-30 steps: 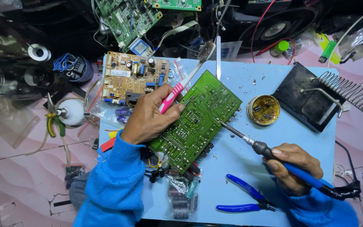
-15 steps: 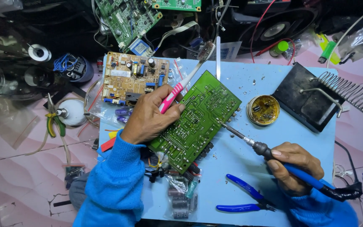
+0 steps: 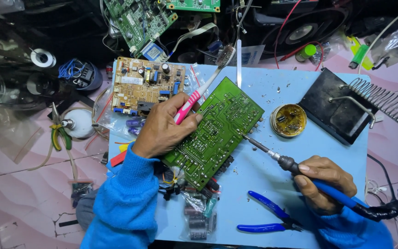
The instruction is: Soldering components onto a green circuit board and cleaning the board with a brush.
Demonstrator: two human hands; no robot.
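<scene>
Our left hand [image 3: 162, 127] lies on the green circuit board [image 3: 217, 129], which sits tilted in the middle of the light blue mat [image 3: 263, 175], and its fingers pinch a pink and white toothbrush [image 3: 199, 94]. Our right hand [image 3: 321, 182] is wrapped tight around the blue handle of the soldering iron [image 3: 295, 167], whose tip touches the board's right edge. Blue pliers [image 3: 270, 216] lie just below, and a round tin of flux [image 3: 289, 120] rests beside the black iron stand [image 3: 337, 113].

Site: electronics repair workshop | evidence: circuit boards [image 3: 139, 18] heaped around a blue table [image 3: 263, 184], soldering iron [image 3: 300, 168], iron stand [image 3: 346, 110], flux tin [image 3: 289, 120], pliers [image 3: 272, 219], loose capacitors [image 3: 196, 216]
</scene>
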